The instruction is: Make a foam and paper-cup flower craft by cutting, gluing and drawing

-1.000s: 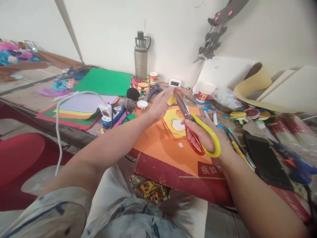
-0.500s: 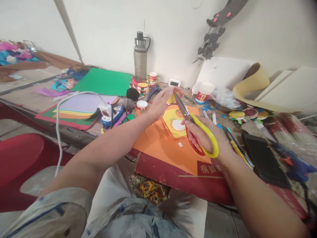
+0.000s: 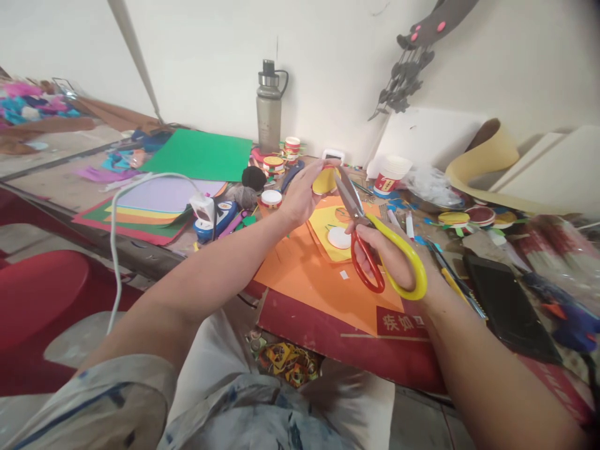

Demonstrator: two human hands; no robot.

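Note:
My left hand [image 3: 302, 194] grips a small round piece with a yellow face [image 3: 325, 180], raised above the table; its far side is hidden by my fingers. In my right hand [image 3: 387, 250] is a pair of scissors [image 3: 359, 215] with one yellow and one red handle. The scissors' blades are a little apart, their tips at the right edge of the yellow piece. Below them, a white disc [image 3: 340, 237] lies on yellow paper [image 3: 322, 232], which rests on an orange sheet [image 3: 309, 281].
Behind stand a grey water bottle [image 3: 269, 112] and a paper cup [image 3: 391, 175]. Coloured paper [image 3: 201, 153] and a blue device with a white plug [image 3: 213, 219] lie left. A black phone [image 3: 509, 306], a utility knife [image 3: 452, 281] and a glue gun [image 3: 569, 319] lie right.
The scissors' handles have spread and the blades have parted. The yellow face of the held piece has turned more into view. The whole view has shifted slightly.

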